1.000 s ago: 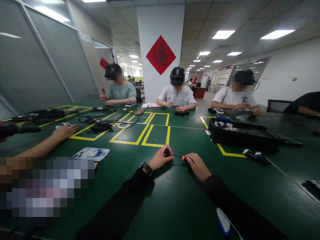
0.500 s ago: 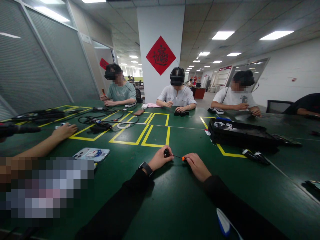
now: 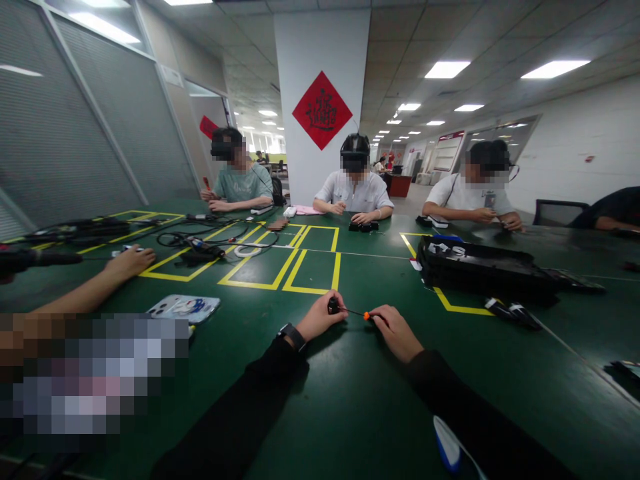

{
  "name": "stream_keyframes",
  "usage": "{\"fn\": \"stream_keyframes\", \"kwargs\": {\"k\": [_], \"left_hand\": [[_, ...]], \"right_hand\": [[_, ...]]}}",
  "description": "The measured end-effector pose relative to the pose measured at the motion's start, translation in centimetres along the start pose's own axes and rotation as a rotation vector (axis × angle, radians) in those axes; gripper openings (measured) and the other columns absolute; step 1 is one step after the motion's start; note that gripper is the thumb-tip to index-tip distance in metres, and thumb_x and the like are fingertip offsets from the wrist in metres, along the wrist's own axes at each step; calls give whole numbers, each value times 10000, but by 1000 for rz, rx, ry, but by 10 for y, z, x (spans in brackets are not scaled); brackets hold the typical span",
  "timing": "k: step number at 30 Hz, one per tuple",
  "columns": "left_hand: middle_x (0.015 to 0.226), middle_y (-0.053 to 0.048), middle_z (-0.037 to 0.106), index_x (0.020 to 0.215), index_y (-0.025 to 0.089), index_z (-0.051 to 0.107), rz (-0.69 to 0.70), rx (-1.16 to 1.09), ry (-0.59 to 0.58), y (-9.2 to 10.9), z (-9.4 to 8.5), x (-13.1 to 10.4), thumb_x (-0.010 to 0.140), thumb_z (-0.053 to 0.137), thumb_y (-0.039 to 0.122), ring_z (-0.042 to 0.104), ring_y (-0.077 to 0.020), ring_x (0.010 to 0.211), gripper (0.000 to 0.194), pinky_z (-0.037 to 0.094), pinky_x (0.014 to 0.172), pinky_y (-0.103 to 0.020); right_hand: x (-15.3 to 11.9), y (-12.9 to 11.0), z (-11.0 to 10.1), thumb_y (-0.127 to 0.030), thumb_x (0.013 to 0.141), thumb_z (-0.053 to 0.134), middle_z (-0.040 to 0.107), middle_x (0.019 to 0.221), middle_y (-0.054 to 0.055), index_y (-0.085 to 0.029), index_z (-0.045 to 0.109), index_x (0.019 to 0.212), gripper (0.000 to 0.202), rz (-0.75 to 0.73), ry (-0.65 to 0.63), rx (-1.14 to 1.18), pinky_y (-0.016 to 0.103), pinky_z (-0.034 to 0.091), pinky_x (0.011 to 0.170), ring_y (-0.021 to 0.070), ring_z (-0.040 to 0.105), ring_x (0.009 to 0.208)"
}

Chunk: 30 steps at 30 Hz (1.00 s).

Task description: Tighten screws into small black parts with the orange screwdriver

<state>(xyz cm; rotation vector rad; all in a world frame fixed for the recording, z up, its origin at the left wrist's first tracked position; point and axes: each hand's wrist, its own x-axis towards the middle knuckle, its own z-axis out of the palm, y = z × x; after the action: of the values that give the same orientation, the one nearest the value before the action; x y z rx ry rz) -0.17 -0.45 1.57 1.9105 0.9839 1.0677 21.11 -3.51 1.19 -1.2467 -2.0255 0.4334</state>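
Green table [image 3: 360, 420]. Above it, left hand [image 3: 320, 316] and right hand [image 3: 398, 333], both nearly closed in pinches. Right holds orange tool [image 3: 367, 316], thin shaft reaching left fingertips; judged light, stiff, best taken by orange end. Left holds small black piece [image 3: 333, 305]: probably hard, light; grip sides.

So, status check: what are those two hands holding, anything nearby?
Left hand: gripping small black part. Right hand: pinching orange-ended tool, thin shaft pointing left; contact unclear. Phone lies leftward, apart from both.

Ceiling lights [image 3: 447, 70] glow on both sides of a white pillar [image 3: 323, 43].
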Motion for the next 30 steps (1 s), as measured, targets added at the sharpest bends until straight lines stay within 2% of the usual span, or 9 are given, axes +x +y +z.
{"fn": "stream_keyframes", "kwargs": {"k": [3, 9, 13, 16, 30], "left_hand": [[772, 4, 578, 804, 161, 486, -4, -6, -1, -1, 0, 0, 669, 604, 217, 540, -117, 722, 188, 424, 728, -272], [776, 6, 580, 811, 165, 482, 36, -15, -6, -3, 0, 0, 667, 608, 218, 541, -113, 719, 198, 421, 727, -265], [774, 4, 582, 805, 162, 485, 22, -11, -1, -2, 0, 1, 669, 606, 221, 544, -115, 723, 192, 420, 728, -266], [778, 2, 585, 813, 164, 484, 10, -24, -8, -2, 0, 0, 672, 603, 226, 546, -117, 722, 195, 423, 722, -267], [764, 12, 568, 812, 163, 479, 25, 2, -3, 2, -1, -2, 677, 599, 234, 524, -111, 717, 195, 406, 708, -249]], "right_hand": [[1, -1, -1, -204, 825, 389, 566, 878, 63, -178, 589, 861, 204, -49, -11, -32, 342, 384, 821, 181, 493, 879], [-2, -2, 1, -183, 741, 497, 553, 880, 43, -181, 531, 887, 150, -22, 23, -2, 318, 409, 776, 170, 506, 840], [-2, 0, 2, -233, 792, 446, 558, 926, 56, -178, 537, 964, 201, 29, 1, 38, 323, 410, 798, 168, 518, 869], [-1, -1, 0, -244, 815, 421, 570, 921, 55, -188, 568, 936, 198, 6, -26, 19, 331, 401, 814, 176, 510, 894], [-4, -7, -5, -209, 764, 483, 567, 904, 37, -196, 557, 918, 172, 47, -1, 12, 316, 404, 778, 167, 516, 859]]}}
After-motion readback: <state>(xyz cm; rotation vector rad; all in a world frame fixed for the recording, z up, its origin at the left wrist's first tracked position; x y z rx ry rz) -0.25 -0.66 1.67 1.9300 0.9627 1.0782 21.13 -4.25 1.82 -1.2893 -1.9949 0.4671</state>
